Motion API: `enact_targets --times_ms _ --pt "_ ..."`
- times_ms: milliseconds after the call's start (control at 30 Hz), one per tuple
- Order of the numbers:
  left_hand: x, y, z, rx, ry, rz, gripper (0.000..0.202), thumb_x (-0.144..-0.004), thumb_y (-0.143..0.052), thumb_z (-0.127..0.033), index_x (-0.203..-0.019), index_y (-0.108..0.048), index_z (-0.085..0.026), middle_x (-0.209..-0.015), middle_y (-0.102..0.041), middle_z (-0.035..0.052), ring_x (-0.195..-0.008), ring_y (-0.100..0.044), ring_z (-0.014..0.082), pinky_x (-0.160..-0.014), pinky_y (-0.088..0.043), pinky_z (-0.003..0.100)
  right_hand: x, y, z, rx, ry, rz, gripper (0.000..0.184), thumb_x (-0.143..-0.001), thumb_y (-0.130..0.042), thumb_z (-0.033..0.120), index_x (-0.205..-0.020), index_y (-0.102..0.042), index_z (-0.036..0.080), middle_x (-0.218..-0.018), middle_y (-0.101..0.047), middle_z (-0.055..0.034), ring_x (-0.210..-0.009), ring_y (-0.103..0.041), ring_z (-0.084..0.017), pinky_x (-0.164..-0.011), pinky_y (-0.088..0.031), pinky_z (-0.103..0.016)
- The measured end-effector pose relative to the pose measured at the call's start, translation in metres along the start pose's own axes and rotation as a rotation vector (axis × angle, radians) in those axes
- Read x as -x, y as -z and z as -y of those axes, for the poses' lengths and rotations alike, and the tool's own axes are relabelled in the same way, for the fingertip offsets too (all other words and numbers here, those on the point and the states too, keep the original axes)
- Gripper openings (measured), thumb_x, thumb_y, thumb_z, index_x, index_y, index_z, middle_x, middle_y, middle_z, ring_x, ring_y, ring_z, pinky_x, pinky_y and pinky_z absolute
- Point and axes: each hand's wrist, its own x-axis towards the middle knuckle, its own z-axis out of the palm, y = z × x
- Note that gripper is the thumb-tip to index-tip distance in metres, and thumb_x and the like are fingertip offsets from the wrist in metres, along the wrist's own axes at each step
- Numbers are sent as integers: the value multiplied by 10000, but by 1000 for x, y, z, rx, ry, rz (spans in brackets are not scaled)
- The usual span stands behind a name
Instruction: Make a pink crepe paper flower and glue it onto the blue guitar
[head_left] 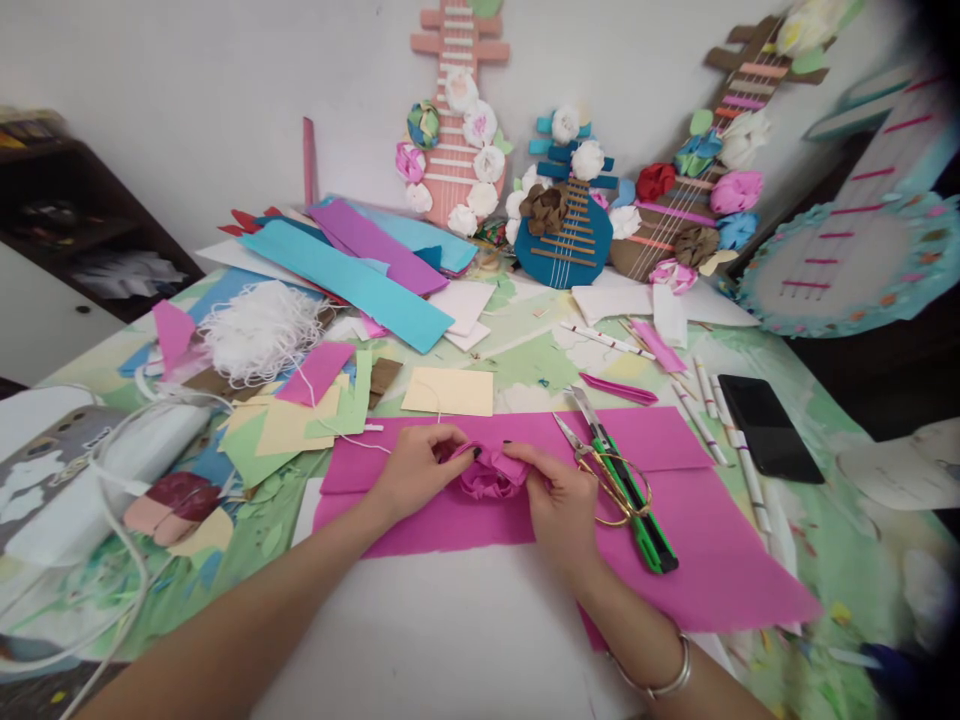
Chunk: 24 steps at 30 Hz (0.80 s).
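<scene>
At opposite edges of a ruffled magenta paper flower [491, 478], pinching closed with left hand [420, 468] and right hand [561, 500]; likely light, soft, easily crushed, best held gently by outer folds, over magenta paper sheet [720, 545], near gold-handled scissors [581, 452].

The fingers of the left hand [424, 468] and right hand [561, 500] conceal the sides of the crumpled pink paper [491, 484]. The lower edge cuts off both forearms [262, 610]. The upper edge crops the pink cardboard instrument [448, 125]. Contents of the dark shelf [56, 165] are blurred; a dark-blue object [894, 668], lower right, is unidentifiable.
</scene>
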Motion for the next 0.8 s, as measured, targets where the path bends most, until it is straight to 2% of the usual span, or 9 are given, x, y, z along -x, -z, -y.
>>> enact_targets --times_ms 167,267,400,633,800 --pt "2 -4 4 -49 -125 -104 96 -769 -633 -246 -757 -697 -175 -699 -716 15 -607 -606 134 -563 -447 235 -2 -1 3 76 213 25 389 -830 -411 -2 -936 -738 181 -923 -765 -58 -873 -728 -168 -815 -595 -288" --pt "5 -7 3 -145 -291 -196 41 -779 -644 -207 -772 -679 -187 -724 -720 6 -635 -624 133 -587 -463 238 -1 -2 3 136 237 29 372 -828 -423 2 -968 -724 169 -913 -764 -64 -839 -730 -168 -779 -600 -279" --pt "7 -9 2 -221 -460 -216 46 -824 -629 -182 -794 -664 -183 -736 -711 2 -668 -637 128 -622 -484 239 -1 -3 4 184 212 25 315 -816 -475 35 -960 -720 171 -857 -765 -52 -746 -727 -163 -713 -599 -261" --pt "7 -13 4 -225 -514 -179 80 -842 -609 -141 -854 -679 -176 -792 -735 16 -713 -669 131 -662 -515 234 -2 -5 4 233 187 1 255 -821 -509 72 -915 -731 156 -778 -762 -48 -640 -712 -163 -640 -589 -257" --pt "8 -13 0 -157 -425 -135 110 -829 -610 -137 -880 -696 -182 -800 -746 11 -683 -671 117 -596 -498 203 -1 -4 3 225 170 7 252 -824 -523 82 -930 -735 167 -770 -761 -42 -634 -710 -160 -635 -583 -251"
